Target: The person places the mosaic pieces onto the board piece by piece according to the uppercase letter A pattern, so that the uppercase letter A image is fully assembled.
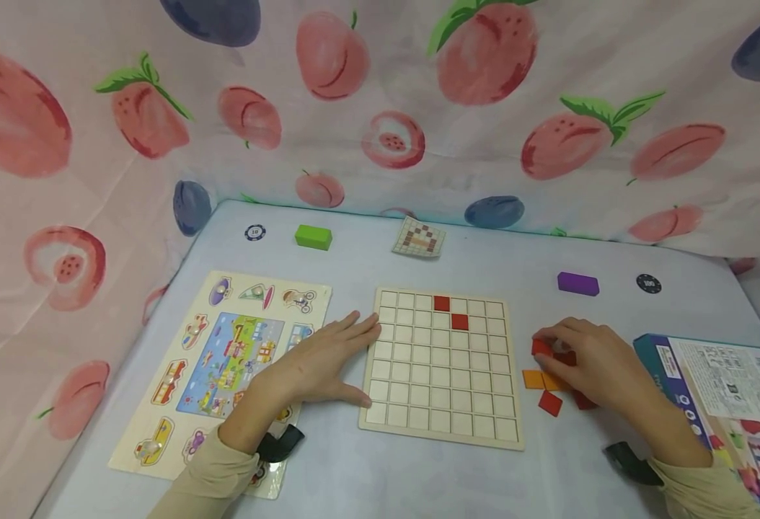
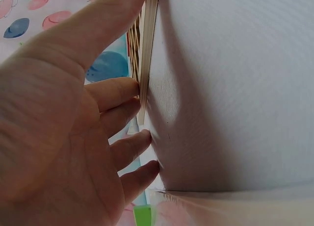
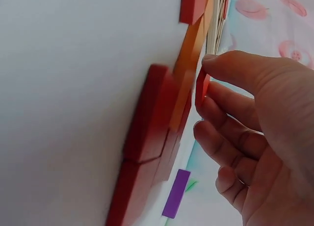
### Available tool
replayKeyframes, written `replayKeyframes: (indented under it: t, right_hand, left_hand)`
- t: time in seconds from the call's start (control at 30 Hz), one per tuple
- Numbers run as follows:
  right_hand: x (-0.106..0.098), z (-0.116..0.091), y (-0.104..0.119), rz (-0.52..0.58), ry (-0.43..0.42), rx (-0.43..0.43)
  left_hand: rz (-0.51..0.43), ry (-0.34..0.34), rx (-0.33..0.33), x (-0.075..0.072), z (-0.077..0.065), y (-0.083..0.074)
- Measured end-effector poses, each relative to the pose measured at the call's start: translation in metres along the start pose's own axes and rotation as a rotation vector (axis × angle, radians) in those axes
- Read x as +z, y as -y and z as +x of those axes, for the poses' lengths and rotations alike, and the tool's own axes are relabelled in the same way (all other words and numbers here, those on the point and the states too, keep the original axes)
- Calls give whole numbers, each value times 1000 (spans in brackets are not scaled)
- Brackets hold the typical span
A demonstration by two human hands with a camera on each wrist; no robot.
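Note:
A wooden grid board [image 1: 440, 436] lies flat, with two red tiles [image 1: 460, 321] in its upper cells. My left hand [image 1: 318, 364] is spread at the board's left edge, thumb and fingertips touching the frame. To the right of the board, my right hand [image 1: 590, 360] pinches a red square tile [image 3: 201, 88] between thumb and fingers, just above the loose tiles. Under and beside that hand lie orange tiles [image 1: 533, 379] and several red ones, including a turned red tile [image 1: 550, 404]. The hand hides part of this group.
A picture puzzle board [image 1: 192, 288] lies left, under my left forearm. Along the back are a pattern card [image 1: 419, 238], a green block [image 1: 313, 237], a purple block [image 1: 577, 284] and two round chips, one black [image 1: 649, 284]. A box [image 1: 698, 389] stands at the right.

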State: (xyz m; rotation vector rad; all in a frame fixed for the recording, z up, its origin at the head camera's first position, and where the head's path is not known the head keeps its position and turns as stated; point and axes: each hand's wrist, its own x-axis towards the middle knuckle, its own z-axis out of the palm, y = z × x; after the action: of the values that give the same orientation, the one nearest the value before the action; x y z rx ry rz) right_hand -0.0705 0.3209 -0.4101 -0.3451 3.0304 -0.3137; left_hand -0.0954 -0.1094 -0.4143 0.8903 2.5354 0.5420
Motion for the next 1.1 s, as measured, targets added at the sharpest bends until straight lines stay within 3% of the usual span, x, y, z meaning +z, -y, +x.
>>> replayKeyframes:
  t: [0.33, 0.7, 1.1]
  right_hand:
    - [0, 15, 27, 44, -39, -97]
    - [16, 32, 55, 43, -81, -245]
    - [20, 37, 63, 58, -118, -258]
  left_hand:
    - [0, 0, -3, 0, -1, 0]
    - [10, -1, 14, -1, 0, 0]
    - [30, 3, 11, -1, 1, 1]
